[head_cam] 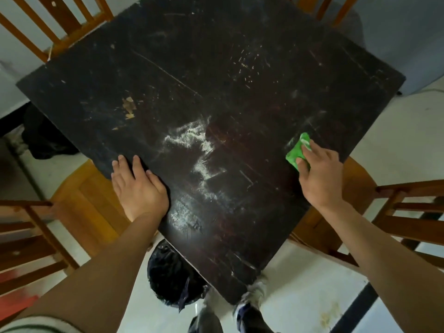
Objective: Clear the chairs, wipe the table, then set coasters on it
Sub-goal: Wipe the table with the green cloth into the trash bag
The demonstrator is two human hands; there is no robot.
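A dark, scratched square table (187, 68) fills the view, one corner pointing at me. White powder (192, 138) is smeared across its middle. My right hand (317, 174) grips a green cloth (296, 151) and presses it onto the table near the right edge. My left hand (137, 186) lies flat on the table's left edge, fingers straight. No coasters are in view.
Wooden chairs stand around the table: one at the left (79, 207), one at the right (408, 212), two at the back (60, 22). A black bin with a bag (173, 275) sits on the floor under the near corner, by my feet (252, 296).
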